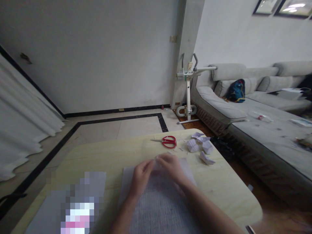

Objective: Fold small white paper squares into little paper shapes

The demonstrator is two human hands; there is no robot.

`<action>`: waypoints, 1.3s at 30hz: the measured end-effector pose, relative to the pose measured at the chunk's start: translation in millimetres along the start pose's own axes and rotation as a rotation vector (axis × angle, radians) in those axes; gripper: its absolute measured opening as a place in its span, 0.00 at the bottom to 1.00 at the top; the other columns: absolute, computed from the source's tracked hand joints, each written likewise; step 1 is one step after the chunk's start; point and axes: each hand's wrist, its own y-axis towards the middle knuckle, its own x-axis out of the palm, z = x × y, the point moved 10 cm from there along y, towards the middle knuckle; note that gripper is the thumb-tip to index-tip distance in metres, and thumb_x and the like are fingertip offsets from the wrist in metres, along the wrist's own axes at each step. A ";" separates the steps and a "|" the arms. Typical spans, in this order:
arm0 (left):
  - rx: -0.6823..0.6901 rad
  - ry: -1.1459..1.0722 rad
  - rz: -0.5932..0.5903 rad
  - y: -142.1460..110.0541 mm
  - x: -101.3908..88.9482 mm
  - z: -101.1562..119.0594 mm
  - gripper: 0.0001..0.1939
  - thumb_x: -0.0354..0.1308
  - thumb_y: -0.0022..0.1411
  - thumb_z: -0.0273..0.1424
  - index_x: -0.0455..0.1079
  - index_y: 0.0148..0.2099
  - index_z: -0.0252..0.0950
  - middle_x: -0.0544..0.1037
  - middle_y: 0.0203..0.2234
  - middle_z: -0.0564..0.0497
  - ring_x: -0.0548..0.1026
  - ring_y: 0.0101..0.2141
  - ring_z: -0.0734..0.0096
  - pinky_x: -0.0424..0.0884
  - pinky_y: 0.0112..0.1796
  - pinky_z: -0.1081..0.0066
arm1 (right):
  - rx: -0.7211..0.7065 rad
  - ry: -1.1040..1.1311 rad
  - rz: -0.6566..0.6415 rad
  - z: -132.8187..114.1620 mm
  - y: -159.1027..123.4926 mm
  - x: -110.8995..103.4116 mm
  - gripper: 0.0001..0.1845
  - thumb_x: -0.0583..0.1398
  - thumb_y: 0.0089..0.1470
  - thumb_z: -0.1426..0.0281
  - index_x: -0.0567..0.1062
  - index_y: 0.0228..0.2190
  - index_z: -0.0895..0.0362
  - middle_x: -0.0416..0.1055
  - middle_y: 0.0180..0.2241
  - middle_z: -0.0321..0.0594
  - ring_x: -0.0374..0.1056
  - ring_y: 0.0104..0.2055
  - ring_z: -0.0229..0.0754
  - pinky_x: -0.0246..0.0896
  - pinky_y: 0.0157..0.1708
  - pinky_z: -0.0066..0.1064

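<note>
My left hand (143,174) and my right hand (170,165) meet above the top edge of a large patterned sheet (161,208). Their fingers pinch together around a small pale piece (156,158), perhaps paper, mostly hidden by the fingertips. The sheet lies flat on the table under both forearms. Just beyond the hands, red-handled scissors (169,142) rest with their blades pointing left. Several folded white paper pieces (193,146) sit to the right of the scissors, with small paper scraps (181,149) between.
The light wooden table (226,191) has rounded corners. A pixelated, blurred-out object (78,211) lies at its left. Right of the table stands a grey sofa (268,130) with a blue backpack (237,91). White exercise equipment (188,97) stands by the wall, and a white curtain (21,120) hangs left.
</note>
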 end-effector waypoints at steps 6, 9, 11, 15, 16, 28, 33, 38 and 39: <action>-0.045 -0.060 -0.011 1.9 1.7 -9.9 0.20 0.60 0.55 0.42 0.77 0.42 0.32 0.81 0.36 0.45 0.78 0.33 0.61 0.75 0.31 0.69 | 0.010 0.028 -0.022 -1.9 -0.1 1.9 0.13 0.58 0.53 0.67 0.74 0.20 0.59 0.70 0.21 0.36 0.64 0.26 0.38 0.56 0.26 0.25; -0.047 -0.064 -0.015 1.7 2.1 -8.8 0.20 0.60 0.55 0.43 0.77 0.41 0.31 0.81 0.34 0.45 0.78 0.34 0.60 0.74 0.31 0.70 | 0.005 0.036 -0.026 -2.5 0.4 2.8 0.13 0.58 0.53 0.67 0.75 0.20 0.59 0.70 0.22 0.36 0.64 0.27 0.38 0.57 0.26 0.25; -0.042 -0.062 -0.010 1.6 1.4 -7.3 0.20 0.60 0.55 0.43 0.77 0.41 0.31 0.81 0.34 0.45 0.78 0.35 0.60 0.74 0.31 0.70 | -0.002 0.028 -0.027 -3.1 0.9 3.1 0.13 0.58 0.53 0.67 0.75 0.20 0.59 0.70 0.21 0.36 0.64 0.26 0.38 0.57 0.26 0.25; -0.037 -0.025 0.008 1.6 -0.4 -7.0 0.21 0.60 0.54 0.44 0.77 0.41 0.31 0.81 0.36 0.44 0.78 0.35 0.59 0.74 0.31 0.70 | 0.010 0.013 -0.013 -2.7 1.1 1.9 0.12 0.58 0.52 0.68 0.74 0.20 0.59 0.70 0.21 0.36 0.64 0.26 0.38 0.56 0.26 0.25; -0.035 -0.017 0.010 1.5 -0.6 -6.9 0.21 0.60 0.54 0.44 0.77 0.41 0.31 0.81 0.36 0.44 0.78 0.36 0.59 0.74 0.32 0.70 | 0.014 0.016 -0.013 -2.7 1.0 1.9 0.12 0.59 0.51 0.68 0.74 0.20 0.59 0.70 0.21 0.36 0.64 0.26 0.38 0.56 0.26 0.25; -0.007 0.013 -0.010 0.9 1.4 -6.3 0.19 0.57 0.57 0.42 0.76 0.40 0.31 0.81 0.34 0.46 0.78 0.34 0.61 0.74 0.32 0.70 | 0.011 0.006 -0.021 2.8 0.1 3.0 0.13 0.58 0.53 0.67 0.74 0.20 0.59 0.69 0.21 0.36 0.63 0.26 0.37 0.56 0.25 0.24; 0.000 -0.009 -0.002 0.3 1.1 -6.4 0.19 0.58 0.57 0.42 0.76 0.41 0.31 0.80 0.34 0.45 0.77 0.35 0.61 0.74 0.33 0.70 | -0.004 0.024 -0.023 -0.1 -0.2 2.4 0.12 0.58 0.53 0.67 0.75 0.22 0.59 0.70 0.22 0.37 0.64 0.27 0.37 0.58 0.26 0.25; 0.001 0.011 -0.007 -1.5 1.6 -1.7 0.18 0.58 0.57 0.42 0.76 0.39 0.31 0.80 0.32 0.46 0.77 0.33 0.61 0.74 0.31 0.70 | 0.010 0.023 -0.024 -2.5 -1.2 2.4 0.13 0.58 0.53 0.68 0.75 0.21 0.59 0.71 0.22 0.36 0.65 0.27 0.38 0.58 0.26 0.25; 0.005 0.011 -0.001 -1.5 0.9 -1.5 0.18 0.58 0.57 0.42 0.76 0.39 0.31 0.80 0.31 0.46 0.77 0.33 0.62 0.74 0.31 0.71 | 0.014 0.028 -0.025 -2.5 -1.4 2.6 0.12 0.58 0.53 0.68 0.75 0.21 0.59 0.71 0.22 0.36 0.65 0.27 0.38 0.58 0.26 0.25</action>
